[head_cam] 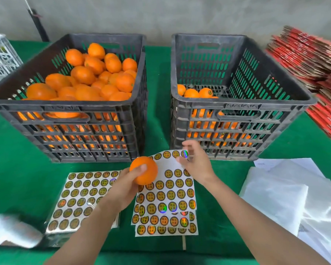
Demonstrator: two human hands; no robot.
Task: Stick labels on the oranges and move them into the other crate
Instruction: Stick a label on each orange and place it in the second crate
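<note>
Green table (pixel 17 178) bears label sheets (pixel 172 196), bags (pixel 287 199), cartons (pixel 304 54); left hand (pixel 126 188) grips orange (pixel 147 174).

Looks forward and down from head height through one wide-angle lens, close over the near edge of the green bench (pixel 17 178), onto the left crate (pixel 65 109) and right crate (pixel 243 108) just ahead, up to the grey wall (pixel 161 14) behind.

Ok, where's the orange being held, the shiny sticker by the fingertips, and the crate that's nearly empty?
orange (pixel 150 175): head view, bare peel at its lower right.
sticker (pixel 184 153): head view, its shiny middle.
crate (pixel 237 104): head view, the front rim.
</note>
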